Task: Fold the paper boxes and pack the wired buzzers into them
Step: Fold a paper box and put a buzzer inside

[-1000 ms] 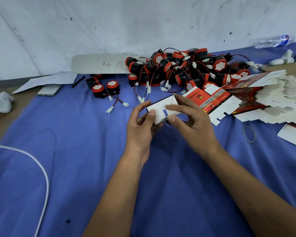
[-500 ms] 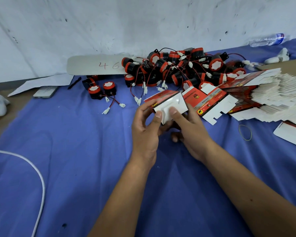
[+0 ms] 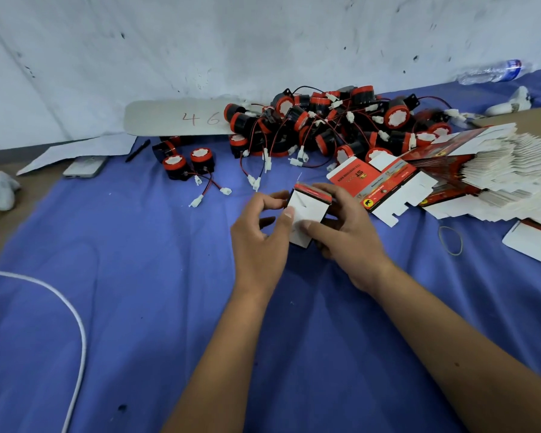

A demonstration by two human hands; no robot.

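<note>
Both hands hold one small paper box [image 3: 308, 210], white inside with a red and black outer edge, above the blue cloth. My left hand [image 3: 260, 232] grips its left side, thumb pressed on the white panel. My right hand [image 3: 347, 229] grips its right side, thumb on the lower panel and fingers curled over the top edge. A pile of black and red wired buzzers [image 3: 325, 126] lies behind, and two more buzzers [image 3: 188, 164] sit apart to the left. One flat unfolded box [image 3: 378, 182] lies just right of my hands.
A fanned stack of flat boxes [image 3: 497, 170] fills the right side. A rubber band [image 3: 450, 240] lies beside it. A white cable [image 3: 72, 310] curves at lower left. A phone [image 3: 85, 167], pen [image 3: 137, 150], numbered card [image 3: 175, 118] and bottle [image 3: 494, 71] lie by the wall.
The box has gone from a flat, opened sheet to a squared-up shape between my hands. My hands turned it so the white panel faces me and drew closer together.
</note>
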